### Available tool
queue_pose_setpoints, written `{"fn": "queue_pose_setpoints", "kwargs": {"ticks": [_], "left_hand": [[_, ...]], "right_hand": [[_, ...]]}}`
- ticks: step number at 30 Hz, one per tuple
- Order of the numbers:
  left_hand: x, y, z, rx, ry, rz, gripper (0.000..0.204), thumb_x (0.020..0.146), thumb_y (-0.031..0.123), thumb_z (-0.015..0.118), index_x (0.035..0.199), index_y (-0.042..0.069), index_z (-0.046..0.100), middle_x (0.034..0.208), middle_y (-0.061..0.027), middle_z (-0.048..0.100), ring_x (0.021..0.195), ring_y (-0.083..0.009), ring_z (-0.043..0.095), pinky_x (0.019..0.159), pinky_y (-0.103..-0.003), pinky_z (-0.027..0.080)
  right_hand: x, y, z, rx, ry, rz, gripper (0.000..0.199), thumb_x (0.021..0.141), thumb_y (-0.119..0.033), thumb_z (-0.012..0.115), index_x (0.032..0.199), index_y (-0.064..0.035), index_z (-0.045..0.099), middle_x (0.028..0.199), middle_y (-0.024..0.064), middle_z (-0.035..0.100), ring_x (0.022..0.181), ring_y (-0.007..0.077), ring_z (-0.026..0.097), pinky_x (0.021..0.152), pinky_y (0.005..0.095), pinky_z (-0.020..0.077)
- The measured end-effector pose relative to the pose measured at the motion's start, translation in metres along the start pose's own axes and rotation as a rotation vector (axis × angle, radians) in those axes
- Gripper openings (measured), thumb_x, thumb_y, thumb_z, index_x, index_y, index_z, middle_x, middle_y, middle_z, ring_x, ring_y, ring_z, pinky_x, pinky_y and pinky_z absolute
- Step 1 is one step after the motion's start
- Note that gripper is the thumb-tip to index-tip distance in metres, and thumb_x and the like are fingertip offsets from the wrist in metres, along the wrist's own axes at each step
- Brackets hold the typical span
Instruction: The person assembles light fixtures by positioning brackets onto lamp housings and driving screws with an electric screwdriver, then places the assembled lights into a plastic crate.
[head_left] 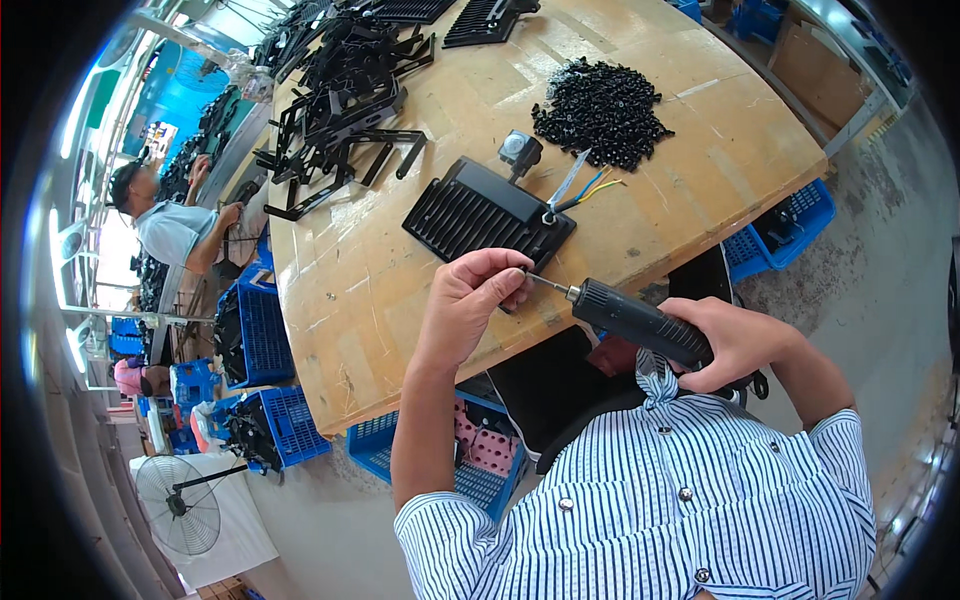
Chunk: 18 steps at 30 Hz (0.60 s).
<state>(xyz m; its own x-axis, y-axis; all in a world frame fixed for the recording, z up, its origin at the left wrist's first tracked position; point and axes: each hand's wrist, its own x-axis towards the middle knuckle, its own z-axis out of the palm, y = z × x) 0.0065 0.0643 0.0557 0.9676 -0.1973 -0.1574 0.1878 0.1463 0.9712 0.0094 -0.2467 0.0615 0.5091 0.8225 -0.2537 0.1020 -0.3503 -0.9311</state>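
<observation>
My right hand [738, 342] is wrapped round a black electric screwdriver [640, 322], its thin bit pointing left toward my other hand. My left hand [472, 292] pinches a small black screw [526, 269] at the tip of that bit; the fingers hide most of it. Just beyond, a black finned floodlight [485, 212] lies on the table with its ribs up. A small square sensor [519, 150] on a stem sticks out from its far side. Blue and yellow-green wires [597, 187] and a white tag [570, 178] come from its right end.
A heap of small black screws [603, 115] lies beyond the floodlight on the wooden table [345, 345]. Black brackets [345, 100] are piled at the far left, with more floodlights [485, 20] behind. Blue crates [785, 235] stand around the table. Another person [180, 225] works at the left.
</observation>
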Motion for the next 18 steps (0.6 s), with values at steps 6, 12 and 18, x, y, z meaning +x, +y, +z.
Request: {"fn": "queue_pose_setpoints", "kwargs": {"ticks": [6, 12, 18], "left_hand": [[0.002, 0.003, 0.0, 0.105, -0.02, -0.004, 0.014, 0.089, 0.007, 0.062, 0.099, -0.002, 0.065, 0.079, -0.0034, 0.064, 0.07, -0.0085, 0.057, 0.065, -0.022, 0.047], [0.005, 0.012, 0.005, 0.221, -0.036, -0.015, 0.012, 0.087, 0.005, 0.063, 0.097, -0.002, 0.066, 0.078, -0.0026, 0.063, 0.07, -0.0084, 0.057, 0.064, -0.022, 0.047], [0.003, 0.025, 0.024, 1.084, -0.196, 0.322, 0.01, 0.077, -0.002, 0.066, 0.086, -0.002, 0.067, 0.072, -0.0071, 0.06, 0.066, -0.0148, 0.06, 0.059, -0.026, 0.046]], "right_hand": [[0.0, 0.002, 0.0, -0.008, 0.019, 0.021, 0.063, 0.064, -0.017, 0.069, 0.117, 0.0095, 0.047, 0.081, 0.0116, 0.06, 0.072, 0.019, 0.06, 0.067, 0.0283, 0.0496], [0.0, 0.0, -0.007, -0.017, -0.029, 0.078, 0.065, 0.064, -0.016, 0.07, 0.119, 0.0088, 0.046, 0.085, 0.0155, 0.062, 0.074, 0.0228, 0.063, 0.069, 0.0288, 0.0507], [-0.005, -0.005, -0.006, -0.121, -0.083, 0.144, 0.062, 0.067, -0.012, 0.068, 0.121, 0.0073, 0.045, 0.099, 0.0206, 0.063, 0.087, 0.0272, 0.065, 0.079, 0.0324, 0.0508]]}}
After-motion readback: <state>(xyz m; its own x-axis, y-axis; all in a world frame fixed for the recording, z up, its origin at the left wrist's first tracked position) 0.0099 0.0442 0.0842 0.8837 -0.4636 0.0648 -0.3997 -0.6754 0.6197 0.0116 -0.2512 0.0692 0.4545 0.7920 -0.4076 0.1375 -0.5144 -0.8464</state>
